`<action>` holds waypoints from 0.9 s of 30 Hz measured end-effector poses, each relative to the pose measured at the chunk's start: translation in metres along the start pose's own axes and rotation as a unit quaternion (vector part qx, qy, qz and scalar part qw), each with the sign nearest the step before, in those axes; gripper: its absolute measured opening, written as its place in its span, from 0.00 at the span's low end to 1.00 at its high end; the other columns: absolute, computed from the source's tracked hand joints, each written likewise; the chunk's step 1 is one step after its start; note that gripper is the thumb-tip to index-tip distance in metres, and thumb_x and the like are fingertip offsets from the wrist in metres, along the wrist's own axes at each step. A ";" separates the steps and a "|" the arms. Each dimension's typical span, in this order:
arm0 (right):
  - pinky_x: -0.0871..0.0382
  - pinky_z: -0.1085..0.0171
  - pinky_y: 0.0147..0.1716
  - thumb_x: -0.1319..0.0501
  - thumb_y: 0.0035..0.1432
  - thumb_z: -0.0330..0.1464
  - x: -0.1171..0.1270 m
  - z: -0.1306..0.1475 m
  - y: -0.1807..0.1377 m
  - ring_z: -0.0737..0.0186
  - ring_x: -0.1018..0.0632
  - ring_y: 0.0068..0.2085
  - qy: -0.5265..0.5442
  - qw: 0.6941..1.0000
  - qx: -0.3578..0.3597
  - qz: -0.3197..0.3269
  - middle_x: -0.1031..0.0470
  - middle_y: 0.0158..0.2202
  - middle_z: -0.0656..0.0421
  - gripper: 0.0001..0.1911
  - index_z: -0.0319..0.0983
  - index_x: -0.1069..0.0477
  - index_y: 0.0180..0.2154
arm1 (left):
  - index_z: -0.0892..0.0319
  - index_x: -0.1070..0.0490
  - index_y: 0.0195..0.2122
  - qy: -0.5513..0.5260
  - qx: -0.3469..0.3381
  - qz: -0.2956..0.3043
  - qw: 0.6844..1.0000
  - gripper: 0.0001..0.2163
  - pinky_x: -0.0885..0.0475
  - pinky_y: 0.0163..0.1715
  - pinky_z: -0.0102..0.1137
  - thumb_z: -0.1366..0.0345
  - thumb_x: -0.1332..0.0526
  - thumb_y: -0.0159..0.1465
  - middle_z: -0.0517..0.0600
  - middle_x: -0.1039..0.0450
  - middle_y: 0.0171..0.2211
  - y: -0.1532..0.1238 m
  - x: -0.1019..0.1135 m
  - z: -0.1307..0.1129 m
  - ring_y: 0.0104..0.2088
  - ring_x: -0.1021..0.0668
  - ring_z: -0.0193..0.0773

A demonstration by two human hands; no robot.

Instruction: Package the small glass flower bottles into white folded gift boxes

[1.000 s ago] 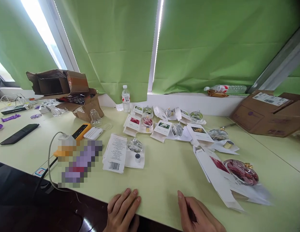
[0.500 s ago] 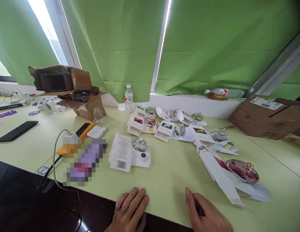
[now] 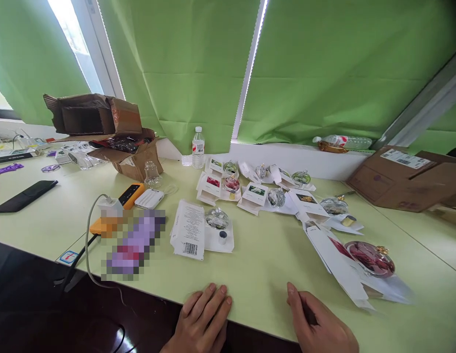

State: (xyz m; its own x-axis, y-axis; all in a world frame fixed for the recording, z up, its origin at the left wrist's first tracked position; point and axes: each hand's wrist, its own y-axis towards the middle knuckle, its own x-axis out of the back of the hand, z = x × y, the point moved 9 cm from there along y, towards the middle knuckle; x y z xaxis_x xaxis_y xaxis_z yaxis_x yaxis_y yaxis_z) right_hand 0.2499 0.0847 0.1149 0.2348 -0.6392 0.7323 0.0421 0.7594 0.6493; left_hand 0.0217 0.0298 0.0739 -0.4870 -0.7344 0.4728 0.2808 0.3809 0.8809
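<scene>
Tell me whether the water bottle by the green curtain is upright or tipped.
Upright: the water bottle stands on its base on the table, white cap on top.

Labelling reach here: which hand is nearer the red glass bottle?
Right. The right hand rests at the table edge, just left of and below the red glass bottle. The left hand lies farther left, empty too.
</scene>
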 end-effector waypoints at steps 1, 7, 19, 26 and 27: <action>0.38 0.69 0.16 0.49 0.64 0.47 -0.001 0.000 0.000 0.65 0.24 0.19 0.002 1.000 0.008 0.003 0.22 0.23 0.60 0.25 0.43 0.27 0.22 | 0.56 0.25 0.49 0.004 -0.005 0.000 1.000 0.17 0.38 0.57 0.32 0.67 0.36 0.58 0.49 0.22 0.49 0.000 0.000 0.000 0.56 0.27 0.42; 0.38 0.69 0.15 0.48 0.64 0.47 -0.003 -0.003 -0.001 0.66 0.26 0.17 0.004 1.000 0.017 0.013 0.23 0.22 0.61 0.24 0.43 0.27 0.22 | 0.56 0.24 0.49 -0.004 -0.001 -0.005 1.000 0.16 0.38 0.57 0.32 0.67 0.36 0.58 0.48 0.23 0.49 0.002 0.002 0.000 0.53 0.25 0.40; 0.37 0.68 0.21 0.50 0.66 0.45 0.005 0.005 -0.001 0.65 0.24 0.22 0.024 1.000 -0.018 -0.006 0.24 0.23 0.59 0.25 0.41 0.27 0.23 | 0.56 0.24 0.48 -0.011 0.006 -0.025 1.000 0.16 0.39 0.57 0.30 0.68 0.36 0.58 0.47 0.22 0.49 0.004 0.005 0.001 0.52 0.24 0.38; 0.39 0.68 0.24 0.48 0.66 0.44 0.000 0.002 -0.004 0.65 0.27 0.22 0.042 0.998 -0.043 0.021 0.25 0.22 0.60 0.23 0.41 0.29 0.23 | 0.58 0.24 0.49 -0.025 0.002 -0.012 1.000 0.18 0.40 0.58 0.32 0.66 0.34 0.57 0.50 0.21 0.46 0.007 0.005 0.001 0.51 0.24 0.40; 0.39 0.67 0.24 0.48 0.66 0.44 0.000 0.002 -0.004 0.65 0.27 0.22 0.041 0.998 -0.043 0.022 0.26 0.22 0.60 0.23 0.41 0.29 0.23 | 0.58 0.24 0.49 -0.027 0.004 -0.011 1.000 0.18 0.40 0.58 0.32 0.64 0.33 0.57 0.50 0.21 0.46 0.010 0.006 0.000 0.51 0.24 0.40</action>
State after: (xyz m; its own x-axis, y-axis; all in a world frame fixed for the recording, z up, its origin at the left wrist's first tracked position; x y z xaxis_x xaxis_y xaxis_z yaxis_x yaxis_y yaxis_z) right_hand 0.2480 0.0812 0.1125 0.3177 -0.5957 0.7378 0.1129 0.7963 0.5943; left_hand 0.0212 0.0294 0.0851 -0.5370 -0.7115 0.4533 0.2629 0.3694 0.8913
